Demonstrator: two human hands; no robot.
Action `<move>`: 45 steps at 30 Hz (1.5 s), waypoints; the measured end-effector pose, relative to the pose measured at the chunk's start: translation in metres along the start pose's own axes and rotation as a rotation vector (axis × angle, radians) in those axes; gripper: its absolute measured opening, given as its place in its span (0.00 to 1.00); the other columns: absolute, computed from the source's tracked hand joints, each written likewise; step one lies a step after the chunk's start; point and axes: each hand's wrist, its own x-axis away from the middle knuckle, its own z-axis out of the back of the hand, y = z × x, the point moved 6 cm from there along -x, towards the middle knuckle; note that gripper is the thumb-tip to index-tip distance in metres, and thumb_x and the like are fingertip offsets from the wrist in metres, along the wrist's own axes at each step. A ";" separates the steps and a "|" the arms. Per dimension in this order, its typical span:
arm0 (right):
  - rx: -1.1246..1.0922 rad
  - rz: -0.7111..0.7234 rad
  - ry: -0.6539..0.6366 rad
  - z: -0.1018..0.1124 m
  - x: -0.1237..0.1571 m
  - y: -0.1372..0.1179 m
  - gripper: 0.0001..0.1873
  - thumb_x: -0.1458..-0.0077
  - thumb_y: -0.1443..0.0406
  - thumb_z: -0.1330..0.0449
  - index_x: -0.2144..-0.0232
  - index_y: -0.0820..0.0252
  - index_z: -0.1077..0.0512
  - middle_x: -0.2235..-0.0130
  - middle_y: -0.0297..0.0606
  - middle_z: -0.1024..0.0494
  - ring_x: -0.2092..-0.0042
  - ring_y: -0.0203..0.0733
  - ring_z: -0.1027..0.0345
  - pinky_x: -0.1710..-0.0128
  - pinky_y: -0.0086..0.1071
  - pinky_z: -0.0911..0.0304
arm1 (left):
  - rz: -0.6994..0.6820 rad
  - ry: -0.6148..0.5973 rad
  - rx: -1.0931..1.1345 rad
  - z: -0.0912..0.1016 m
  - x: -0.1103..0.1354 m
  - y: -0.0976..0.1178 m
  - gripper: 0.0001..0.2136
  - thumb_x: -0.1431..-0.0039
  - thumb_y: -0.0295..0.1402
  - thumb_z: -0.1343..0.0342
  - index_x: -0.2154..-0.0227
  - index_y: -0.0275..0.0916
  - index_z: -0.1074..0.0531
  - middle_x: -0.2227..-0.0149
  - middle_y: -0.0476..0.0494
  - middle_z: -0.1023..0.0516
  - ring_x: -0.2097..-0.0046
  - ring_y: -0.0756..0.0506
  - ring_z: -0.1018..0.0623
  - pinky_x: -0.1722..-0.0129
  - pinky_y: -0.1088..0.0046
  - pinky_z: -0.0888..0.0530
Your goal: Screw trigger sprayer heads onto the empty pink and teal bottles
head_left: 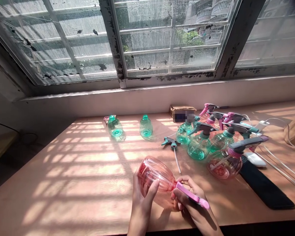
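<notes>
A clear pink spray bottle (158,170) lies tilted on its side above the front of the table, its neck pointing right and down. My left hand (145,193) is wrapped round its body near the base, thumb on top. At the neck, my right hand (190,196) grips the pink spray trigger head (191,195), which sits against the bottle's mouth. Whether the head is screwed on I cannot tell. Just beyond the hands lies a loose green spray trigger head (172,143) with its white dip tube. Two green bottles without heads, one left (115,126) and one right (146,126), stand farther back.
Several green and pink spray bottles with heads (199,144) crowd the right side. Near them lie a black pouch (266,185), a white case (255,159) and white cables (280,170). A small brown box (183,113) rests by the wall under the window (169,39).
</notes>
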 end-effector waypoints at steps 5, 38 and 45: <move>0.048 0.000 0.019 0.006 0.000 0.009 0.29 0.51 0.45 0.24 0.59 0.54 0.30 0.76 0.28 0.22 0.78 0.33 0.35 0.79 0.26 0.43 | -0.022 0.031 0.028 0.007 0.002 -0.003 0.36 0.51 0.47 0.26 0.41 0.43 0.30 0.38 0.33 0.23 0.37 0.31 0.23 0.37 0.56 0.27; -0.026 0.083 0.068 0.011 -0.013 0.026 0.28 0.53 0.47 0.22 0.62 0.55 0.29 0.75 0.36 0.16 0.81 0.31 0.36 0.81 0.24 0.41 | -0.022 0.072 -0.041 0.010 0.001 0.001 0.29 0.45 0.48 0.30 0.43 0.43 0.26 0.43 0.36 0.19 0.43 0.35 0.18 0.42 0.58 0.23; 0.002 0.073 0.004 0.010 -0.008 0.021 0.28 0.49 0.46 0.24 0.58 0.54 0.31 0.72 0.32 0.19 0.77 0.33 0.33 0.76 0.28 0.38 | -0.028 0.070 -0.058 0.010 0.001 0.002 0.28 0.44 0.48 0.31 0.42 0.44 0.26 0.42 0.37 0.19 0.41 0.34 0.19 0.40 0.58 0.23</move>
